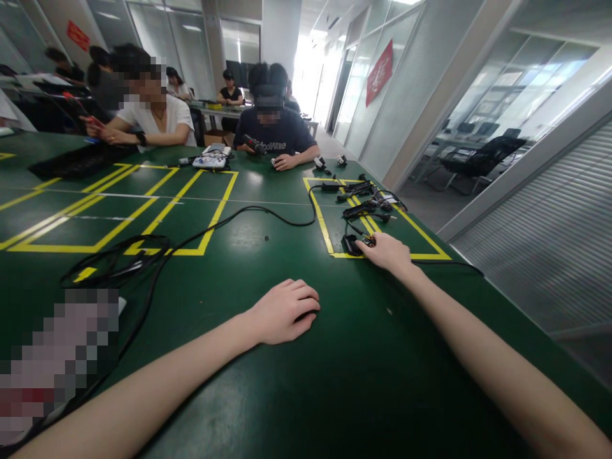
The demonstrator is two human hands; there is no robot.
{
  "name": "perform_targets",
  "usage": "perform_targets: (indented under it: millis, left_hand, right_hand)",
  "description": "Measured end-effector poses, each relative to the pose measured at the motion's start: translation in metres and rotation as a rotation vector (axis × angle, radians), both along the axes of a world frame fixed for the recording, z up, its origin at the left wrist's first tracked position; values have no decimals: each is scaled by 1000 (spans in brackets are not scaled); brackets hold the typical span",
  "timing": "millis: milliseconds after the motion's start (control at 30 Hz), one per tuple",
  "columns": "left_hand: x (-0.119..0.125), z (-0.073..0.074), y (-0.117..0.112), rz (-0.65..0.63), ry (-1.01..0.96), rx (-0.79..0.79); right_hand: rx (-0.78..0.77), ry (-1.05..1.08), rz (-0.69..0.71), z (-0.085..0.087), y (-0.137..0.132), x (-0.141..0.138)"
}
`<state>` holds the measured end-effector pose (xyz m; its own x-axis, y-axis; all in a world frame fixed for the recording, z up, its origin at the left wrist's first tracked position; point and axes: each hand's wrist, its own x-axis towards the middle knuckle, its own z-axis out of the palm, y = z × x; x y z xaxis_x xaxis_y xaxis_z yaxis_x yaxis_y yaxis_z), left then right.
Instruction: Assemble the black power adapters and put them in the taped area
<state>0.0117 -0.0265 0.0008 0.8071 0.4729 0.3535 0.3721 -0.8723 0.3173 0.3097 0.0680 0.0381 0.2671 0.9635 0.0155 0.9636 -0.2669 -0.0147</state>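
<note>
My left hand (284, 310) rests on the green table (268, 389) in front of me, fingers curled under in a loose fist; nothing shows in it. My right hand (388, 251) reaches forward to the near edge of a yellow-taped rectangle (326, 237). Its fingertips pinch a small dark part (368, 241) with an orange spot. Beside it lies a small black block (349, 245). Farther back in the rectangle lie several black cables and connector parts (366, 199).
A black cable (248, 213) runs from the rectangle leftward to a coiled bundle (117, 262). More yellow-taped boxes (143, 210) mark the left side. Two people sit at the far edge, one holding a black tool (253, 145); a white device (210, 159) lies nearby. The table's right edge borders an aisle.
</note>
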Motion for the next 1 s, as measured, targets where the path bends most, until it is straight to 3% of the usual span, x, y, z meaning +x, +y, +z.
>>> perform_targets:
  millis: [200,400,633,833,900,1000]
  left_hand:
    - [-1,0,0,-6,3,9]
    - [0,-1,0,-4,14,4]
    - [0,2,-1,3,23,22]
    - [0,3,-3,25,-125,143]
    - [-1,5,-3,67,-246,187]
    - [-5,11,0,147,-415,130]
  right_hand:
    - [-4,-16,-22,1,9,-3]
    - [11,-30,-30,-8,12,4]
    - [42,24,68,-12,10,-4]
    - [163,99,398,-20,-30,-63]
    - [180,173,597,-26,-53,-89]
    - [142,323,1042,-33,-84,-121]
